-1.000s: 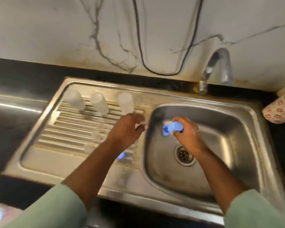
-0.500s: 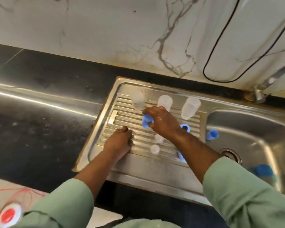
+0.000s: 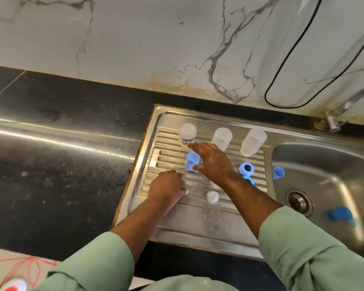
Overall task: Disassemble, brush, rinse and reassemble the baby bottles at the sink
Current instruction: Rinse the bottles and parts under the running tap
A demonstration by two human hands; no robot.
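- Drainboard: ribbed steel, left of the sink basin; every place below is given from this board.
- My right hand: over the middle of the board, wet, thumb and fingers closed around a blue cap that stands on the ribs; my forefinger reaches out to the foot of the printed bottle.
- My left hand: at the board's near-left part, knuckles up, fingers curled under and pressed against the ribs; I cannot tell whether anything is under them.
- Printed bottle: far-left of the board, clear body, mouth down, coloured label near its lower end.
- Second bottle: far-middle of the board, clear, mouth down, partly behind my right hand.
- Third bottle: far-right of the board, clear, mouth down.
- Blue ring: right part of the board, beside my right wrist, dark hole facing up; another blue piece touches it on the near side.
- Clear teat: near-middle of the board, between my two forearms.
- Second blue cap: at the board's right edge, on the basin's rim.
- Blurred blue object: inside the basin, right of the drain.
- Tap: behind the basin, beyond the board's far-right corner.
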